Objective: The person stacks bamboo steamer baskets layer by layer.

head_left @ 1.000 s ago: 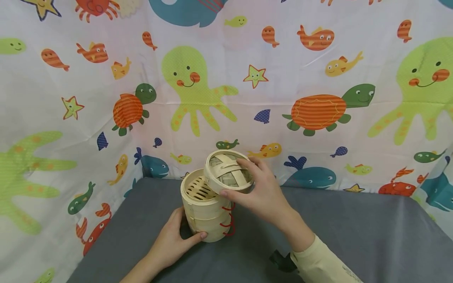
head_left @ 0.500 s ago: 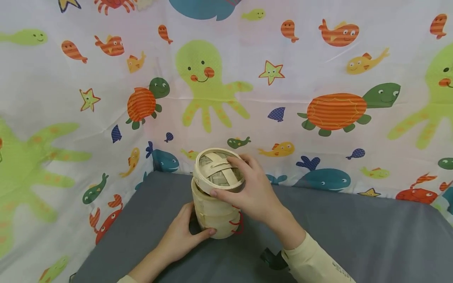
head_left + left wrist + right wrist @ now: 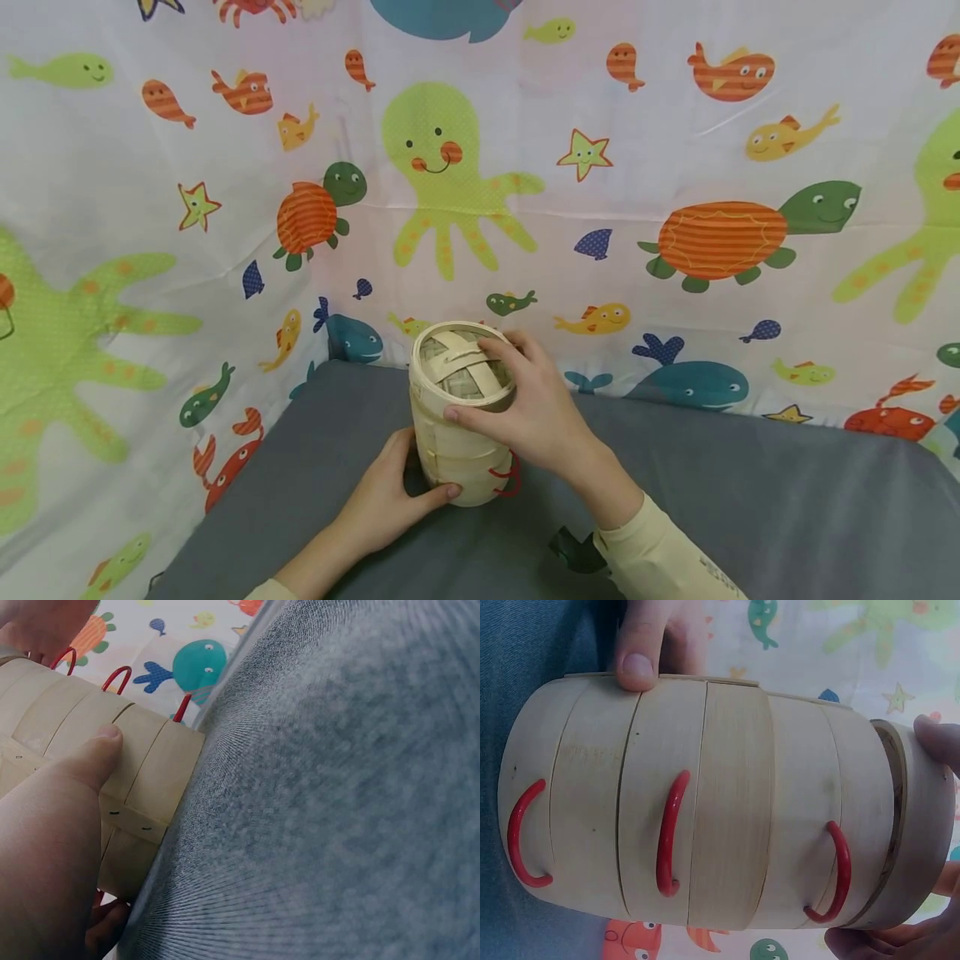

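A stack of pale bamboo steamer baskets (image 3: 461,454) stands on the grey tabletop in the head view. Its woven lid (image 3: 459,367) sits at the top opening, and the right wrist view shows a narrow slanting gap between the lid and the uppermost basket. My left hand (image 3: 386,500) grips the lower part of the stack, thumb toward me. With thumb and fingers spread across its rim, my right hand (image 3: 536,408) holds the lid. Red loops (image 3: 667,832) run along the side of the baskets.
Grey cloth (image 3: 750,500) covers the table. A dark green object (image 3: 576,552) lies beside the right sleeve. Behind the table hangs a white curtain (image 3: 525,108) printed with sea animals.
The lid has moved left and down in my right hand, from beside the top basket to over its opening, covering the slotted base inside. My left hand keeps its grip.
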The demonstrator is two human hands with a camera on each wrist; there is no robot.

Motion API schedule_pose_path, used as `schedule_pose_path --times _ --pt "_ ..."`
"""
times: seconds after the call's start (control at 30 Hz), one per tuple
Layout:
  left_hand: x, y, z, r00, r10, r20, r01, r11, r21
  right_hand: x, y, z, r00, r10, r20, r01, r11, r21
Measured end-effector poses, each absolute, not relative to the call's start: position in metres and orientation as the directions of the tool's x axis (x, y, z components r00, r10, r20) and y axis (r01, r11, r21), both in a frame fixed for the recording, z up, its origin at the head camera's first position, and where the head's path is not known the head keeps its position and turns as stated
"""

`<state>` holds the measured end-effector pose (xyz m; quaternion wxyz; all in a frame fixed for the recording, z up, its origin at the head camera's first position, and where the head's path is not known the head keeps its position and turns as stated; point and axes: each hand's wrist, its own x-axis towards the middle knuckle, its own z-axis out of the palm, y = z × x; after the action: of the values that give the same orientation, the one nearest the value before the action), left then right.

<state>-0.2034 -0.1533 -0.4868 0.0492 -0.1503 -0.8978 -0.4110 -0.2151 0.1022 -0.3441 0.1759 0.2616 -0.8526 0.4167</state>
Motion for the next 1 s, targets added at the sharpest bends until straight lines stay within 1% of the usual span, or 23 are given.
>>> schedule_pose_path --times 0.2,0.5,0.73,1.0 --pt "-0.2021 -0.1537 -0.4875 -0.951 0.229 0.207 0.307 0.625 0.717 -0.2170 0.1020 -0.3486 -0.795 -0.315 0.518 -0.602 0.513 -0.612" --pt "-0.2027 -0.1523 -0.4853 -0.949 0.236 0.210 0.314 0.627 0.713 -0.2170 0.1051 -0.3505 -0.806 -0.355 0.474 -0.589 0.552 -0.590" --pt "-0.2024 -0.1511 -0.4836 -0.947 0.243 0.208 0.317 0.621 0.716 -0.2179 0.1086 -0.3523 -0.786 -0.406 0.465 -0.618 0.525 -0.586" --pt "-0.2029 -0.1516 -0.4863 -0.948 0.234 0.215 0.316 0.624 0.715 -0.2210 0.1108 -0.3550 -0.775 -0.421 0.472 -0.632 0.487 -0.603"
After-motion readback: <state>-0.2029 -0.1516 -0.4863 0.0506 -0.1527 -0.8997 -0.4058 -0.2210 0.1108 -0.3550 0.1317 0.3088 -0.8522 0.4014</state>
